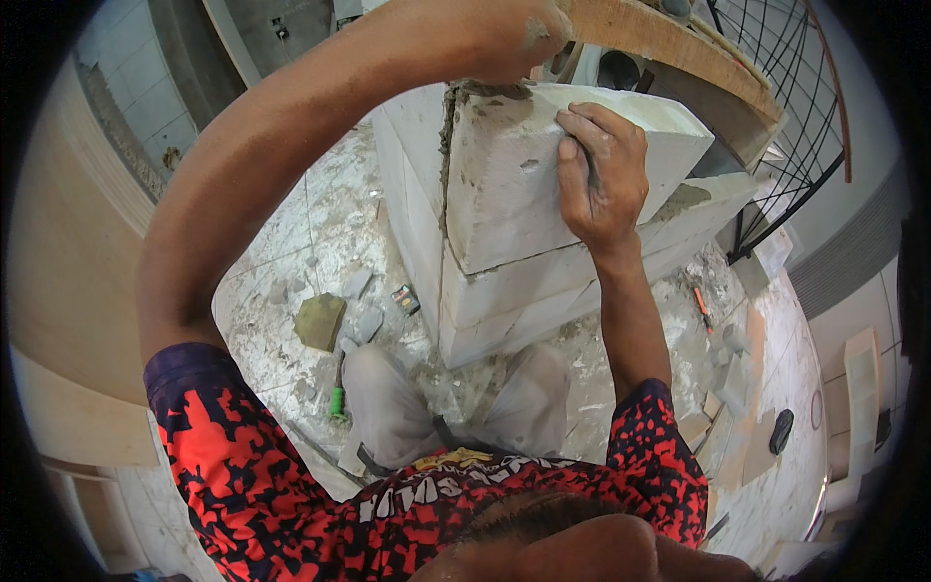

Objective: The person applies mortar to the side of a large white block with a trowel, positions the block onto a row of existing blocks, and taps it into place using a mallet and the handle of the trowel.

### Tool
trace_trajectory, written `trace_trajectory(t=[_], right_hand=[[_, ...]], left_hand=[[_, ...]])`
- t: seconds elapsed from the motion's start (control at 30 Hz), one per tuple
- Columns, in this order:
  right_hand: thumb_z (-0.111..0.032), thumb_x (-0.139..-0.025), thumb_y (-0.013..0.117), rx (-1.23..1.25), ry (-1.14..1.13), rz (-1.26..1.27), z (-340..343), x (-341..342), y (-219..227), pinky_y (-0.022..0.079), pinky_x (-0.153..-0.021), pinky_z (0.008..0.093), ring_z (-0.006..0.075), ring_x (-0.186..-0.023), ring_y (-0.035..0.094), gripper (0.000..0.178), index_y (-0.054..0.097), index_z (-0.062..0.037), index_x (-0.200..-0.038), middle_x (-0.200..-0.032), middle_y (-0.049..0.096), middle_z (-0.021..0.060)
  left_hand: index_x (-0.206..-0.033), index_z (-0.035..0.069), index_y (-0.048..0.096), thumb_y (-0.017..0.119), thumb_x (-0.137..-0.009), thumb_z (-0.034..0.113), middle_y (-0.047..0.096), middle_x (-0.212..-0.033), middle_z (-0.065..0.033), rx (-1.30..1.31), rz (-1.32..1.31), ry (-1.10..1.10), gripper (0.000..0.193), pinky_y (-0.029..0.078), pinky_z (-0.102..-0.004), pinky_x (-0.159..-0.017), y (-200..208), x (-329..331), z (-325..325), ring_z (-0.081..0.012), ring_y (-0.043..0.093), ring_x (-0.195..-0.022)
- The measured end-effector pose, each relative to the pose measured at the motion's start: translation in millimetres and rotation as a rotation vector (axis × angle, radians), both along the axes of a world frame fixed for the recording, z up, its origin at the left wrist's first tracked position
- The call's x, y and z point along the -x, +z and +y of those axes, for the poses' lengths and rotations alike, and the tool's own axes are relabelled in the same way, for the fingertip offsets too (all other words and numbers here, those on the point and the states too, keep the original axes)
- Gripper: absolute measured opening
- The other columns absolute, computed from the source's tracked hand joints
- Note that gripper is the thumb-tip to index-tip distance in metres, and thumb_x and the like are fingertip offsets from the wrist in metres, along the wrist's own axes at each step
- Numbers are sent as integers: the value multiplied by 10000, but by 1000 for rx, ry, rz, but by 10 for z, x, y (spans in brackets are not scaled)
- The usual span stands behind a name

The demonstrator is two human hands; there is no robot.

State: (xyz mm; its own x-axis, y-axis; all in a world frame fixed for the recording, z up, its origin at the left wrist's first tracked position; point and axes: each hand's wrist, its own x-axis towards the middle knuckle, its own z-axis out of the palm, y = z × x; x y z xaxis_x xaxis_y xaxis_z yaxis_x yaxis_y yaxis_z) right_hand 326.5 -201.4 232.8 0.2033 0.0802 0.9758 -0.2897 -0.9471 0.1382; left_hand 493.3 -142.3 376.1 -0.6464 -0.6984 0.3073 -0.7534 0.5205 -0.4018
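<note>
A pale, brick-shaped masonry block (509, 184) sits on top of a low wall of similar blocks (519, 291). Grey mortar (447, 145) lines the block's left edge and smears its upper corner. My right hand (606, 175) grips the block, fingers bent at its upper edge and thumb against the near face. Above the block's far left corner is my left hand (514, 44), wet mortar stuck on it. Its fingers are turned away and hidden, so what it holds, if anything, does not show.
Beyond the block stands a curved wooden board (679, 44), with a black metal railing (790, 184) to its right. On the dusty floor lie a yellowish stone chunk (320, 321), a green-handled tool (337, 402), an orange-handled tool (702, 308) and several broken pieces.
</note>
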Motion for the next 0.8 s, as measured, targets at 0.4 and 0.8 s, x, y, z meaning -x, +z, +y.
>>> trace_trajectory(t=[0.4,0.8], right_hand=[[-33,-726,622,1,31,11,-25,30,7,389,-774,328,223,-857,557,224,637,-67,-946,-973,616,87],[-60,-742,593,65,24,-84,-89,-123,-120,348,-882,356,210,-932,524,255,622,-91,-994,-976,618,58]], left_hand=[[-675,-42,616,532,-705,41,607,-684,-222,-18,106,54,122,476,-413,-594,-143,-69,-197,-351,600,-642],[-717,-20,610,543,-736,-5,594,-628,-184,-35,206,-40,71,469,-378,-564,-203,-194,231,-299,599,-593]])
